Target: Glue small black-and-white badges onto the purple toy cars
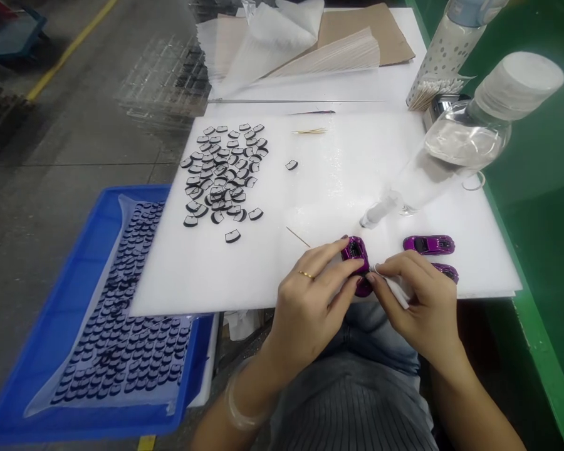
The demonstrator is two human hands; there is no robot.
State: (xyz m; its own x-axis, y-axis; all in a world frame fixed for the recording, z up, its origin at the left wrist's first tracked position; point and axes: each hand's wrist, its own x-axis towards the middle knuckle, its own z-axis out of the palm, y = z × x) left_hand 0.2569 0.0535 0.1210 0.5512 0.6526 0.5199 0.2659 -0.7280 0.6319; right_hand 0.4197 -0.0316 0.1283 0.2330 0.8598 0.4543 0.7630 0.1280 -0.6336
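My left hand is closed round a small purple toy car, its fingers along the car's side at the table's near edge. My right hand pinches a folded white cloth or tissue, whose tip meets the car. Two more purple toy cars lie by my right hand: one toy car in full view, and another toy car partly behind my fingers. Left of my hands, a loose heap of small dark-edged curved pieces is spread out. One single piece lies apart from it.
A clear bottle stands at the right, with a small capped tube beside it. Toothpicks lie further back; cotton swabs stand behind. Below left, a blue tray holds rows of dark pieces. Foam sheets and cardboard lie at the back.
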